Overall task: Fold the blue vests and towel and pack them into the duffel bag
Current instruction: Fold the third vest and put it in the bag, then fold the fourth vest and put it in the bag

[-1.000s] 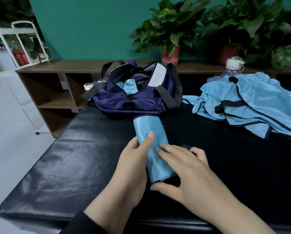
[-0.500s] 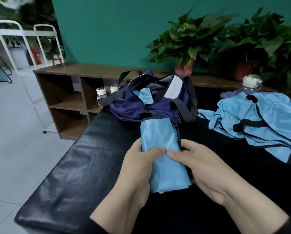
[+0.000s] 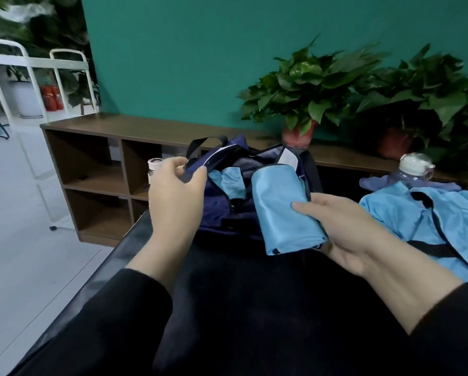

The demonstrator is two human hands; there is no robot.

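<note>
Right hand [image 3: 346, 226] grips the folded blue vest [image 3: 284, 207] at its near end, held over the open duffel bag [image 3: 222, 210]. Left hand [image 3: 175, 191] pinches the bag's rim. Vest looks light, soft and slick, so the fold could slip; best gripped across the layers.

duffel bag [image 3: 222, 213]: interior mostly hidden, lower right behind folded vest [image 3: 284, 207] | vest pile [image 3: 428, 215]: cut off at right edge | right hand [image 3: 344, 229]: fingers hidden under vest | bottle [image 3: 414, 169]: base hidden | plants [image 3: 363, 85]: blurred
</note>
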